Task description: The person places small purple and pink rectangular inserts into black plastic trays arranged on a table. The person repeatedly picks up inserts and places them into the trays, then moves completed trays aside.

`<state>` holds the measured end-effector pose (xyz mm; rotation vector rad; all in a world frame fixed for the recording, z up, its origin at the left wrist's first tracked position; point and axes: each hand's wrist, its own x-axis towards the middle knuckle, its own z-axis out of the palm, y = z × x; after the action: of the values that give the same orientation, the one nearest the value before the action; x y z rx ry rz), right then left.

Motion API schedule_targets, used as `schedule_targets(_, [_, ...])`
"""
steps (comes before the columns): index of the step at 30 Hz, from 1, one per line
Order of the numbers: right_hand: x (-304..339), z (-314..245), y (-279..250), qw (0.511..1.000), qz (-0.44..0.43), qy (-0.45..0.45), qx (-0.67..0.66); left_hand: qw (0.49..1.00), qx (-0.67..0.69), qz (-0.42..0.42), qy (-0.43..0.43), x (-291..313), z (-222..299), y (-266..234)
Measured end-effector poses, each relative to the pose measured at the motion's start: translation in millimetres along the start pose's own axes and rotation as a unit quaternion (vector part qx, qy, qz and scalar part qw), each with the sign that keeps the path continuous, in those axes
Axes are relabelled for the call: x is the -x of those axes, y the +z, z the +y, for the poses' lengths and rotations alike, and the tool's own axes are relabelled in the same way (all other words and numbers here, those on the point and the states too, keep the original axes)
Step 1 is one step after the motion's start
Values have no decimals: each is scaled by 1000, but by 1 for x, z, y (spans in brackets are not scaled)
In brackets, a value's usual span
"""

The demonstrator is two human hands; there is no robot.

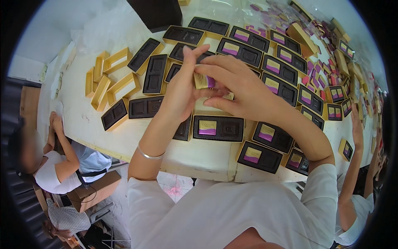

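Close together above the middle of the table, my left hand (179,93) and my right hand (244,87) are closed around small gold-and-purple wrapped chocolates (202,81). The left palm faces right, its thumb and a finger pointing up. My right fingers curl over the pieces from the other side; how many lie between the hands is hidden. Just below them sits a gold box with a black two-compartment tray (229,129), a wrapped chocolate (207,128) in its left compartment. More such boxes on the right hold one chocolate each, like this box (259,157).
Boxes with bare black trays (156,74) stand left of my hands, beside several hollow gold frames (120,89). A dark container (156,14) stands at the back. Loose wrapped chocolates (319,74) heap at far right. People sit at left (62,166) and right (352,195).
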<state>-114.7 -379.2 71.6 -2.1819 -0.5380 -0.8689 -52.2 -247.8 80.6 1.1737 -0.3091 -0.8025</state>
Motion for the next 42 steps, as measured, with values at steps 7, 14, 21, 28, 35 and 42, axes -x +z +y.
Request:
schedule_targets(7, [-9, 38, -15, 999, 2, 19, 26, 992, 17, -127, -21, -35, 11, -6])
schedule_targets(14, [-56, 106, -17, 979, -36, 50, 194, 895, -416, 25, 161, -94, 26, -58])
schedule_targets(21, [-85, 176, 36, 910, -167, -14, 378, 651, -704, 111, 261, -182, 0, -96])
schedule_targets(28, [-73, 192, 58, 939, -145, 142, 278, 666, -720, 131, 147, -173, -1, -88])
schedule_targets(35, [-84, 196, 55, 911, -136, 278, 273, 685, -686, 128, 211, -184, -11, -96])
schedule_targets(42, [-44, 162, -66, 966, 6, 159, 204, 749, -598, 105, 267, -170, 2, -90])
